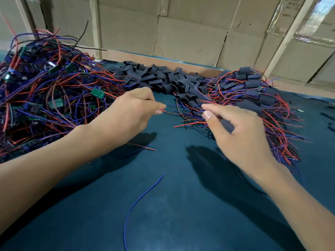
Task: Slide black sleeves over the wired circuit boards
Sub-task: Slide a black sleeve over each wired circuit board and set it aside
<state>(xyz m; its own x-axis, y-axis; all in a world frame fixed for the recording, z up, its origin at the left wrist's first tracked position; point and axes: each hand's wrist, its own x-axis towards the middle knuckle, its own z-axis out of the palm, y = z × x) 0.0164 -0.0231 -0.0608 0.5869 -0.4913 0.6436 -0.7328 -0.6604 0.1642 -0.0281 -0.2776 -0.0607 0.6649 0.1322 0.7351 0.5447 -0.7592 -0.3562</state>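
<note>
A person works at a teal tabletop [181, 205] with both bare hands raised over the middle of it. The left hand [134, 113] pinches the tip of a thin red wire [169, 112] between thumb and fingertips, the other fingers curled in. The right hand [241, 131], blurred, holds a black sleeve [227, 124] under its curled fingers, thumb pointing toward the left hand; whether a board sits inside that sleeve cannot be told.

To the left lies a large tangled heap of wired circuit boards [45, 98], small green boards showing among red, blue and purple leads. Along the far edge, between the two heaps, sits a pile of loose black sleeves [159, 78], short flattened tubes lying every which way. To the right, just beyond the right hand, rests a second heap of sleeved boards [253, 91], black sleeves covering them and their red and blue wire ends fanning out toward the person.

A single loose blue wire [139, 200] curves across the near part of the tabletop, well apart from both heaps. A short red and blue wire pair [143, 148] lies just below the left wrist. Stacked cardboard boxes [190, 37] wall the back of the tabletop.
</note>
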